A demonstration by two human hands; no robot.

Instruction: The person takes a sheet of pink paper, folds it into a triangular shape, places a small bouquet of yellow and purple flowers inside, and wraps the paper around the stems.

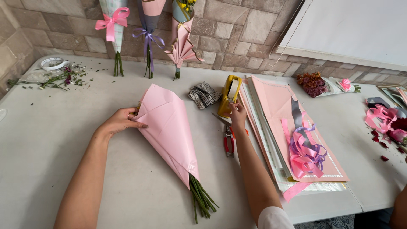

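Pink paper cone (169, 127) with green stems (202, 199) lies on the white table (51, 140); it looks light, thin and easy to crease. Left hand (121, 122) presses flat, fingers spread, on its wide end. Right hand (237, 115) pinches the yellow tape dispenser (229, 95).

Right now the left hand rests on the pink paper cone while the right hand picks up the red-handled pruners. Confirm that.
Not quite. The left hand does rest on the pink paper cone, but the right hand is at the yellow tape dispenser, not on the red-handled pruners, which lie untouched on the table. The head view shows this.
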